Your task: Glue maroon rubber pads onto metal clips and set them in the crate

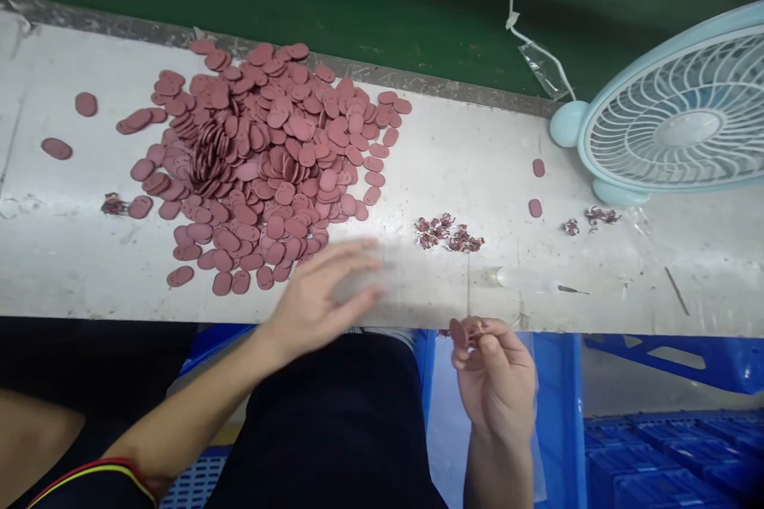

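Loads left, I'd guess: big heap of oval pieces on the desk; can't tell what's finished. Right hand has its fingers pinching one oval piece by the near edge, long axis roughly fore-and-aft, face leftish. Left hand: fingers spread, seemingly empty.

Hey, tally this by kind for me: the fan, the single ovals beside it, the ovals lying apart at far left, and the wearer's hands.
Fan: 1
Ovals beside it: 2
Ovals at far left: 2
Hands, left hand and right hand: 2
Total: 7
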Motion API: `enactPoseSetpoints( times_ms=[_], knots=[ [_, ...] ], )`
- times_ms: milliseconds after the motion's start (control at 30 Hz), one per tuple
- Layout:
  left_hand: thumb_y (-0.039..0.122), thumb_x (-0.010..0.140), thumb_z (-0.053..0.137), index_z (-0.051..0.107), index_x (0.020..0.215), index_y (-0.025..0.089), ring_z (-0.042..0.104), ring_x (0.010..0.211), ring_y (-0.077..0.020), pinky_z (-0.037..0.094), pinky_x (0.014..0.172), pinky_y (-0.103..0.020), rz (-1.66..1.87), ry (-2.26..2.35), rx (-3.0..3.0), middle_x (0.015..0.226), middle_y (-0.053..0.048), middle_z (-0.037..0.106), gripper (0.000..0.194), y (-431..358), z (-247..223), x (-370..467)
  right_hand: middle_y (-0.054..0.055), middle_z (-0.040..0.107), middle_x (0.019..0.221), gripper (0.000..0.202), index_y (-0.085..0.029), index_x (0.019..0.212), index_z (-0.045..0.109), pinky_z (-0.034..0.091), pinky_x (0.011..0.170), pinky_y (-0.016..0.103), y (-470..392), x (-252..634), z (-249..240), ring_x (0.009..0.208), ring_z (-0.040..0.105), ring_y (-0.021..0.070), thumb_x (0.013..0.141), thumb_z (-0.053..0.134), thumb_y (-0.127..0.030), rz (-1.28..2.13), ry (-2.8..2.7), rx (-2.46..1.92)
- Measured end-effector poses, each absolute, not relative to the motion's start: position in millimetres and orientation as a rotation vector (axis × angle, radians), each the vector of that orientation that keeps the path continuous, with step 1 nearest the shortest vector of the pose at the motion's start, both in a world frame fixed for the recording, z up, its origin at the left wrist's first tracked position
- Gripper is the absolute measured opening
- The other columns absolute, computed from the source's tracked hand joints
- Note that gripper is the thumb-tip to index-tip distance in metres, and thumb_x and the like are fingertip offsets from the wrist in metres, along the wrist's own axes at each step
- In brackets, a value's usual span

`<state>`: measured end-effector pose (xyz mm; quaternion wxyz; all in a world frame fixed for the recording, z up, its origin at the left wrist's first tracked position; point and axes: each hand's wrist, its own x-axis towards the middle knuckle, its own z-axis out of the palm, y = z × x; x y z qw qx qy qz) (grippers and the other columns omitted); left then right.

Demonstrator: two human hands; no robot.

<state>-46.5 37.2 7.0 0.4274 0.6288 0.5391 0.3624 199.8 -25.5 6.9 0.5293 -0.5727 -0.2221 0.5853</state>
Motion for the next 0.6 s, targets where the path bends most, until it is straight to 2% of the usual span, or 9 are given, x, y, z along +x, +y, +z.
enactPoseSetpoints(
  times_ms=[100, 167, 300, 433, 600],
  knots=[
    [0.046, 0.09, 0.069, 0.059, 0.139, 0.014, 0.025, 0.155, -0.0423, 0.023, 0.123, -0.061, 0.641, 1.575, 2.079, 0.162, -0.02, 0.041, 0.06, 69.6, -6.9, -60.4, 0.002, 0.07, 0.077, 0.017, -0.023, 0.085, 0.076, 0.05, 0.046, 0.021, -37.0, 235.4, -1.2, 0.053, 0.059, 0.0102, 0.077, 0.087, -0.033, 1.24, -0.447, -1.458],
    [0.051, 0.091, 0.064, 0.049, 0.147, 0.009, 0.017, 0.156, -0.0455, 0.019, 0.122, -0.065, 0.441, 1.602, 2.249, 0.165, -0.027, 0.031, 0.071, 79.7, -17.8, -61.4, 0.001, 0.069, 0.074, 0.019, -0.021, 0.085, 0.075, 0.048, 0.045, 0.021, -47.2, 258.9, -9.1, 0.054, 0.058, 0.0103, 0.076, 0.087, -0.033, 1.13, -0.396, -1.508],
    [0.047, 0.097, 0.054, 0.041, 0.153, 0.007, 0.022, 0.155, -0.0444, 0.021, 0.122, -0.063, 0.319, 1.565, 2.391, 0.165, -0.028, 0.03, 0.069, 70.7, -30.2, -53.8, 0.001, 0.071, 0.081, 0.025, -0.02, 0.091, 0.073, 0.05, 0.051, 0.022, -73.1, 308.2, -33.3, 0.058, 0.06, 0.0098, 0.076, 0.087, -0.034, 0.831, -0.356, -1.608],
    [0.03, 0.1, 0.049, 0.032, 0.158, 0.012, 0.025, 0.155, -0.0418, 0.024, 0.123, -0.059, 0.307, 1.435, 2.449, 0.168, -0.021, 0.029, 0.063, 48.4, -28.3, -47.2, -0.002, 0.071, 0.083, 0.03, -0.02, 0.097, 0.07, 0.054, 0.059, 0.02, -105.6, 365.7, -69.7, 0.064, 0.063, 0.0083, 0.078, 0.084, -0.04, 0.617, -0.313, -1.744],
    [0.013, 0.099, 0.038, 0.015, 0.164, 0.019, 0.027, 0.155, -0.0364, 0.03, 0.12, -0.057, 0.21, 1.267, 2.551, 0.169, -0.016, 0.028, 0.069, 28.6, -32.8, -48.1, 0.002, 0.073, 0.092, 0.024, -0.014, 0.1, 0.068, 0.06, 0.069, 0.029, -127.5, 421.9, -131.5, 0.073, 0.069, 0.0133, 0.09, 0.076, -0.035, 0.644, -0.364, -2.027]
  ],
)
